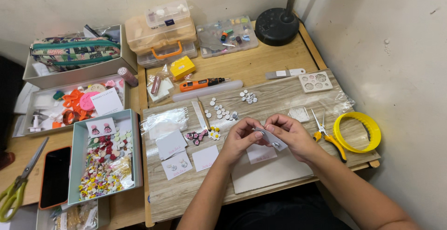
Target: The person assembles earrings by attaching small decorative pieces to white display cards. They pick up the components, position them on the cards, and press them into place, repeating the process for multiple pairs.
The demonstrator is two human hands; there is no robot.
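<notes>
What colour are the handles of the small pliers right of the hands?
Yellow-orange handles on the pliers, seen best in the head view, beside the yellow ring.

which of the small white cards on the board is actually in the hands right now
The small white earring card pinched between the left hand and right hand; the other white cards lie flat on the wooden board.

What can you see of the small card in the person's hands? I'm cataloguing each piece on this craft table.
The small card is a pale, thin rectangle that looks like paper or cardstock, with a small pale piece fixed near its lower end. It is tilted and held above the wood-grain board, pinched between the left hand and the right hand, whose fingertips meet at its upper edge. Finer detail is too small to make out.
</notes>
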